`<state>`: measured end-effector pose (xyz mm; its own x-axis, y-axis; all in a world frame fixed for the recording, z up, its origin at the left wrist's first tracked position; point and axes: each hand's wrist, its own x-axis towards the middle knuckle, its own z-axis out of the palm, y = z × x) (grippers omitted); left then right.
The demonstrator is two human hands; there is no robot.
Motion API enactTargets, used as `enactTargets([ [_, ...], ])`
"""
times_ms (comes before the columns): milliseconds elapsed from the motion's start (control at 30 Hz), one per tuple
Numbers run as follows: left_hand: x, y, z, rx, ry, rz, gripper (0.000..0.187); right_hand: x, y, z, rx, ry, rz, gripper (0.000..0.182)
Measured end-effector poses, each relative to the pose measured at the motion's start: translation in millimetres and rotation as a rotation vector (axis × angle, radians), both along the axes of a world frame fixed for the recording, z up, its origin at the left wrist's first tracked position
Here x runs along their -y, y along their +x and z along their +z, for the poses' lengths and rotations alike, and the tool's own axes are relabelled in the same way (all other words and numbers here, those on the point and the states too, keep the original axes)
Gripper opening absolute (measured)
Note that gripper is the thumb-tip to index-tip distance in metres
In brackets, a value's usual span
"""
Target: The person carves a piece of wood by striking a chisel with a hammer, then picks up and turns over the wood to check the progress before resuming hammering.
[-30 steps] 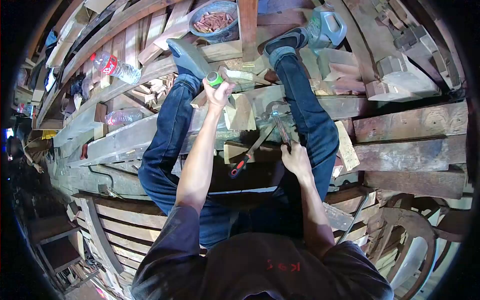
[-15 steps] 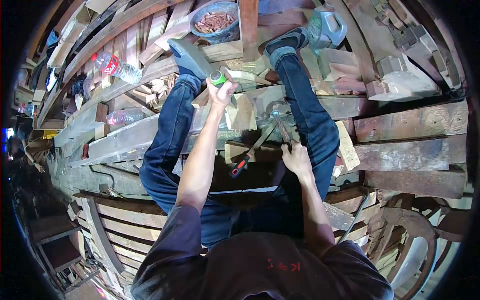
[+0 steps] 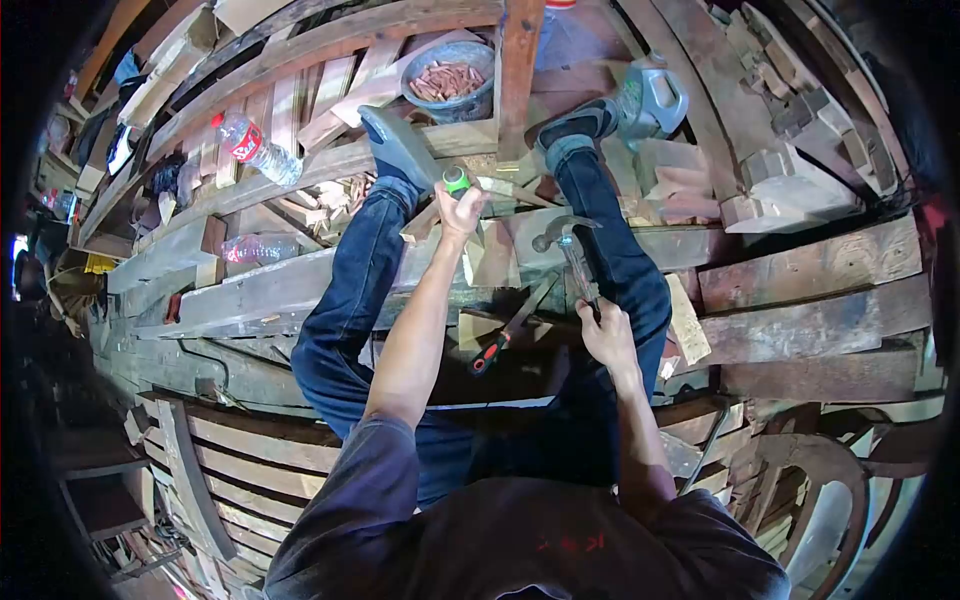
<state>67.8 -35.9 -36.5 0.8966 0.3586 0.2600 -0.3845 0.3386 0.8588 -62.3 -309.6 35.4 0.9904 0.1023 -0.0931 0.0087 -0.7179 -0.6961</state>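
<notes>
My left hand (image 3: 461, 208) is closed around a green-handled tool (image 3: 456, 181). Only the round butt end of its handle shows above my fist; its lower part is hidden. Just below the fist, a pale wood block (image 3: 491, 255) lies on the thick beam (image 3: 400, 255) between my legs. My right hand (image 3: 608, 337) grips a claw hammer (image 3: 577, 262) by the lower handle, its steel head near my right shin. Between the two hands, a tool with a red and black handle (image 3: 489, 354) and a long flat metal blade lies on the wood.
A bucket (image 3: 492, 100) of small wooden pieces stands beyond my left foot. Plastic bottles (image 3: 262, 152) lie to the left, and a bluish jug (image 3: 652, 105) is by my right foot. Planks (image 3: 810, 260) are stacked at right; slatted wood (image 3: 260, 450) lies behind. A person (image 3: 75, 295) is at far left.
The whole view has shifted slightly, moving things down and mostly right. The hammer head has turned and looks more raised, its claw now plainly showing. Both hands keep their hold.
</notes>
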Motion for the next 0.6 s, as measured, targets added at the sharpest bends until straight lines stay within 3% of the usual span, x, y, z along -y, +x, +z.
enactTargets([
  [167,0.7,1.4,-6.2,-0.011,-0.032,-0.034,0.011,-20.0,19.8,75.2,-0.023,-0.025,0.005,0.042],
  [233,3.9,1.1,-2.9,0.004,0.103,-0.004,0.012,-34.1,25.6,110.7,0.033,-0.058,0.056,0.042],
  [300,4.2,-1.5,7.0,-0.04,0.266,0.044,0.015,-42.7,30.2,125.8,0.129,-0.095,0.098,0.04],
  [367,6.6,9.1,-13.9,0.009,0.218,0.091,0.016,-55.3,30.4,137.9,0.235,-0.097,0.115,0.04],
  [600,11.3,6.0,-7.6,-0.067,0.26,0.072,0.021,-77.2,47.2,145.6,0.268,-0.399,0.272,0.039],
])
